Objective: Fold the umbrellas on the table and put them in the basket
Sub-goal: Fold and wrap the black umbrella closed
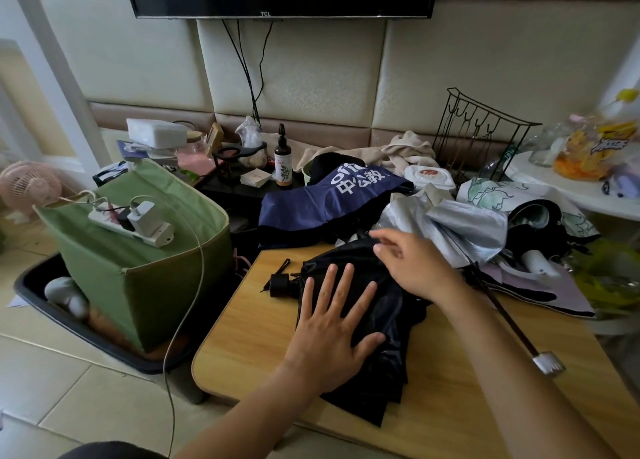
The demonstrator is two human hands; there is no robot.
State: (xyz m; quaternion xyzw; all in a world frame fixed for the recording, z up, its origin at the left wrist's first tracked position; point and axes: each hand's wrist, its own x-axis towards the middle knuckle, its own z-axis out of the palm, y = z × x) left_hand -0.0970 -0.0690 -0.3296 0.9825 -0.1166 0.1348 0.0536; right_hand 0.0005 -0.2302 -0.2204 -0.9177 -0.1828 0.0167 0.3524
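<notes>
Black umbrella (pixel 367 323) lay on table (pixel 249 340); left hand (pixel 332 334) pressed flat, fingers straight; right hand (pixel 412 268) hovered relaxed, empty. Best: pin canopy, smooth pleats (handle-ward) before rolling.

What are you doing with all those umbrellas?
A person is folding a black umbrella on the wooden table. The left hand presses flat on its cloth while the right hand hovers open over it. A blue umbrella and a silver umbrella lie unfolded behind.
</notes>
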